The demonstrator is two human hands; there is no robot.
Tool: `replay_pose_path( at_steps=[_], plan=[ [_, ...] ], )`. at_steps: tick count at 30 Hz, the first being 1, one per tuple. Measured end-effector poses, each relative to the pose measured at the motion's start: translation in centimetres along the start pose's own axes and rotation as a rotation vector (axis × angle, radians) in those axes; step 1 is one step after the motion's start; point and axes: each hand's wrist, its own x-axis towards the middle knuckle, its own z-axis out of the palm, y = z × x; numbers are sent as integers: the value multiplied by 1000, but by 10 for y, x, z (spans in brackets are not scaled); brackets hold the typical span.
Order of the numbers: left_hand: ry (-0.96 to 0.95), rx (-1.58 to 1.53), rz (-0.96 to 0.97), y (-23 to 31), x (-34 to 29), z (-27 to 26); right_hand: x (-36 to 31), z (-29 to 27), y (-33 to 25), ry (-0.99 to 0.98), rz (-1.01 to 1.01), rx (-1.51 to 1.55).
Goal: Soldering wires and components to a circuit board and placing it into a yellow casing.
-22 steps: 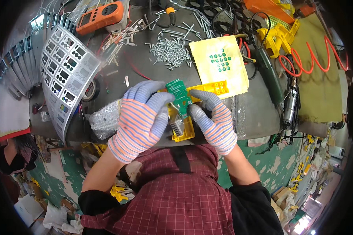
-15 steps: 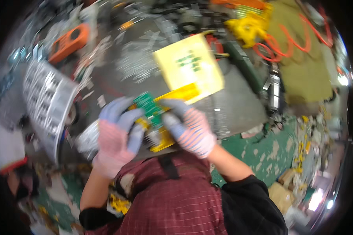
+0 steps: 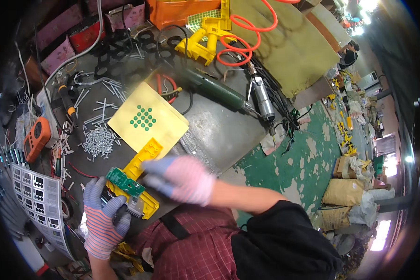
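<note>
A yellow plastic housing (image 3: pixel 150 150) lies on the bench edge before me, with a green circuit board (image 3: pixel 125 182) set on its middle. My left hand (image 3: pixel 102 217), in a striped glove, grips the housing and board from the left; its thumb is by the lower part, near a silvery metal piece (image 3: pixel 135 206). Just right of the housing is my right hand (image 3: pixel 184 179), blurred by motion. Its gloved fingers point left and are apart, with nothing visible in them. Behind the housing lies a yellow sheet (image 3: pixel 168 122) bearing round green stickers.
Loose screws (image 3: pixel 100 141) are heaped at left, near an orange meter (image 3: pixel 37 139) and a sheet of printed labels (image 3: pixel 38 205). A dark green cylinder (image 3: pixel 212 88), a silvery air screwdriver (image 3: pixel 263 102), a coiled red hose (image 3: pixel 247 35) and yellow housings (image 3: pixel 207 39) lie farther back.
My right hand has come off the housing and board and moved right. The left hand keeps its hold. The view has swung, so the bench now appears farther left.
</note>
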Motion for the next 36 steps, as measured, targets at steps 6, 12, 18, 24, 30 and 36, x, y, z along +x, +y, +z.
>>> replay_pose_path(
  at_steps=[6,12,18,24,30,36],
  plan=[
    [214,-77,-85,-4,-22,14,-32,-180,157,780,545,-731],
    [484,-95,-44,-5,-30,13,-70,-228,247,609,906,-640],
    [658,-35,-102,12,-50,-12,-101,-255,139,1003,674,136],
    [585,16,255,48,27,-17,-93,-192,8,749,317,920],
    [720,189,340,80,71,20,36,-69,-11,248,554,1553],
    [570,174,184,53,56,20,188,12,31,34,527,2122]
  ],
)
